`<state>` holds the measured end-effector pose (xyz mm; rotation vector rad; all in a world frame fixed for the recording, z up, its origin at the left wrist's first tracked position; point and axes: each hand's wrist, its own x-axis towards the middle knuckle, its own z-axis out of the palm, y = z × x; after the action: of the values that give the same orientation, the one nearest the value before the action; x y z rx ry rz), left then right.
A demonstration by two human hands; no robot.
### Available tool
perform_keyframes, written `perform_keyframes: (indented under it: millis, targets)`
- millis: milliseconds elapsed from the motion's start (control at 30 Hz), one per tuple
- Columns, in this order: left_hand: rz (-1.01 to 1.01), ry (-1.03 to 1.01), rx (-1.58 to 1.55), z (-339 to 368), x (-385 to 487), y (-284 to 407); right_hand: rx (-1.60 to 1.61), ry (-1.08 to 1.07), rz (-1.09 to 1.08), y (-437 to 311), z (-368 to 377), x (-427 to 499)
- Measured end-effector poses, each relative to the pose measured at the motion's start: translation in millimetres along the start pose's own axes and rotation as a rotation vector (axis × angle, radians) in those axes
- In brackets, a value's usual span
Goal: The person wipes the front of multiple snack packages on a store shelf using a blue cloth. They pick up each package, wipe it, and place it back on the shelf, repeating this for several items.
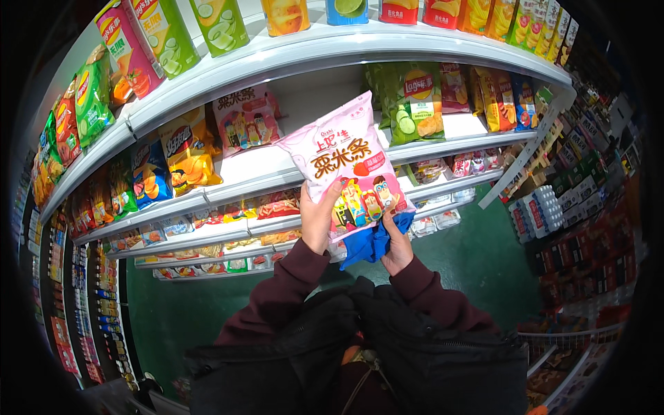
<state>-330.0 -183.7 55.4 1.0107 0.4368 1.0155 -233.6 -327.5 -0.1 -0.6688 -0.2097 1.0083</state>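
A pink and white bag of corn snack sticks (358,166) is held upright, slightly tilted, in front of the shelf. My left hand (317,218) grips its lower left side, thumb on the front. My right hand (397,246) pinches the bottom right edge with the thumb in front, and also holds a crumpled blue cloth (365,246) beneath the bag. A similar pink bag (246,122) stands on the shelf behind, to the left. Right of the held bag, a green bag of Lay's chips (416,106) stands on the same shelf.
The white shelf edge (295,49) curves across above, with chip canisters (220,26) on it. Lower shelves carry more snack bags (277,205). At the right stand stacked cartons (586,259) and a white wire rack (565,337). Drink bottles (109,306) line shelves at the left.
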Motion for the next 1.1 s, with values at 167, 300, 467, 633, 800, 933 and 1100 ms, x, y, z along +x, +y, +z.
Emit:
perform_keyframes:
  millis: [167, 300, 467, 633, 800, 933, 1100]
  targets:
    - [0.036, -0.12, -0.085, -18.2, 55.4, 22.3, 0.087, 0.171, 0.05, -7.7, -29.2, 0.4]
    - [0.061, -0.031, 0.19, -27.5, 139.8, 27.3, 0.089, 0.204, -0.056, -25.1, -60.6, -11.0]
    - [0.364, 0.006, 0.642, -18.1, 230.9, 24.9, 0.148, 0.36, -0.111, -42.1, -90.7, -36.2]
    - [0.363, -0.077, 0.537, -11.1, 287.1, 9.9, 0.234, 0.448, -0.152, -43.9, -111.8, -53.4]
    - [0.362, -0.227, 0.431, -37.0, 347.3, -18.3, 0.275, 0.516, -0.197, -44.2, -129.7, -63.2]
    - [0.307, -0.249, 0.41, -59.7, 380.2, -45.7, 0.308, 0.534, -0.177, -43.7, -139.3, -65.4]
    - [0.43, -0.065, 0.606, -69.4, 391.6, -57.1, 0.307, 0.534, -0.158, -40.7, -144.5, -60.0]
